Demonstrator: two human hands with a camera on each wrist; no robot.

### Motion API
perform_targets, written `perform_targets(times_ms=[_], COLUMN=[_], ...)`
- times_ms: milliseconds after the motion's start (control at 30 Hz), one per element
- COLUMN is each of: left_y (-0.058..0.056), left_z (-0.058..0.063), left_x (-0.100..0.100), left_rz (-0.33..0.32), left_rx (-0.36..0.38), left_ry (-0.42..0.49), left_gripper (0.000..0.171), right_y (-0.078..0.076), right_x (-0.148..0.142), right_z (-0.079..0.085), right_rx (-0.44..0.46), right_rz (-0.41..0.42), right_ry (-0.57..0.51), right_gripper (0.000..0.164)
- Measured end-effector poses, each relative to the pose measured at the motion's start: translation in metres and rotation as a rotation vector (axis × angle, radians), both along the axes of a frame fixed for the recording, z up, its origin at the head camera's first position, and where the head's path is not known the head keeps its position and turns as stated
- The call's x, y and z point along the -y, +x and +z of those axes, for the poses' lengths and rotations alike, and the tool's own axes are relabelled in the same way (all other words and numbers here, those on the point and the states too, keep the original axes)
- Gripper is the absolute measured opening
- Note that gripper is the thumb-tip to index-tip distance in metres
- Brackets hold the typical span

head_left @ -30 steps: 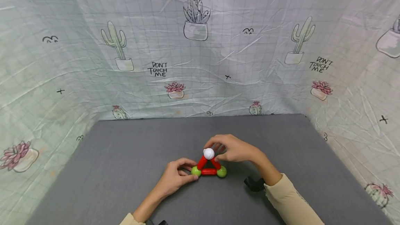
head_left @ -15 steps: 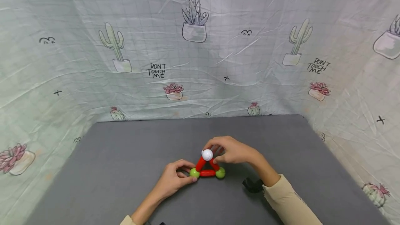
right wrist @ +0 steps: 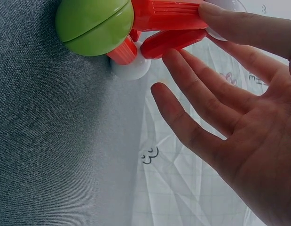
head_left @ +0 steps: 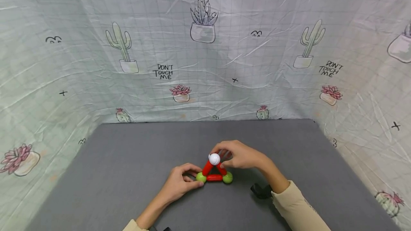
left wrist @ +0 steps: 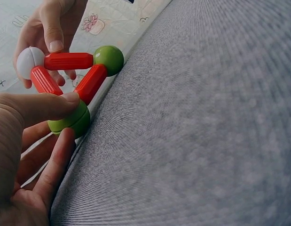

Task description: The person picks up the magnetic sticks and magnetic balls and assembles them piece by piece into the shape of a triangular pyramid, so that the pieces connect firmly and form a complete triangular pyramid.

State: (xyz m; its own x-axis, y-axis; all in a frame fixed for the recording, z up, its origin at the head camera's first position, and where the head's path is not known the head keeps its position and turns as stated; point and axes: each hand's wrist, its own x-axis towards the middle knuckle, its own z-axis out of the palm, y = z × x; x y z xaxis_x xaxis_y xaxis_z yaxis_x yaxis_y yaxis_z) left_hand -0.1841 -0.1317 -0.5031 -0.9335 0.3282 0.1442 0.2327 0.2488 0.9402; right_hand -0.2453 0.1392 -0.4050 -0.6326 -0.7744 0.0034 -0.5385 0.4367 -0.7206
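A construction toy of red rods and balls stands on the grey table, its front a triangle. Two green balls (head_left: 201,177) (head_left: 227,178) sit at its base, joined by a red rod (head_left: 214,178). On top is a white ball (head_left: 214,159). A second white ball (right wrist: 131,68) appears low behind, at the end of another red rod (right wrist: 122,52). My left hand (head_left: 181,181) pinches the left green ball between thumb and fingers. With its thumb on the right sloping rod (left wrist: 69,61), my right hand (head_left: 242,154) holds the top near the white ball, other fingers spread behind.
The grey table (head_left: 154,145) stretches around the toy. A pale cloth (head_left: 218,63) printed with cacti walls in the back and both sides. A black piece (head_left: 260,191) juts out beside my right cuff.
Both hands keep their hold, and the toy stays in place. The whole head view shifts slightly between frames.
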Motion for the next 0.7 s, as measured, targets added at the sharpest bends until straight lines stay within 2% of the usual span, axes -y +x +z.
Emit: perform_targets(times_ms=[433, 700], left_y=[-0.0005, 0.0015], left_z=[-0.0020, -0.0008], left_x=[0.0004, 0.0001], left_rz=[-0.007, 0.014], left_rx=[-0.009, 0.023], left_ry=[-0.008, -0.027], left_gripper=[0.035, 0.034], right_y=[0.0018, 0.0011], right_x=[0.0001, -0.0001], right_z=[-0.0017, -0.0029], right_rx=[0.004, 0.014], right_rz=[-0.006, 0.000], right_ry=[0.000, 0.000], right_gripper=[0.039, 0.039])
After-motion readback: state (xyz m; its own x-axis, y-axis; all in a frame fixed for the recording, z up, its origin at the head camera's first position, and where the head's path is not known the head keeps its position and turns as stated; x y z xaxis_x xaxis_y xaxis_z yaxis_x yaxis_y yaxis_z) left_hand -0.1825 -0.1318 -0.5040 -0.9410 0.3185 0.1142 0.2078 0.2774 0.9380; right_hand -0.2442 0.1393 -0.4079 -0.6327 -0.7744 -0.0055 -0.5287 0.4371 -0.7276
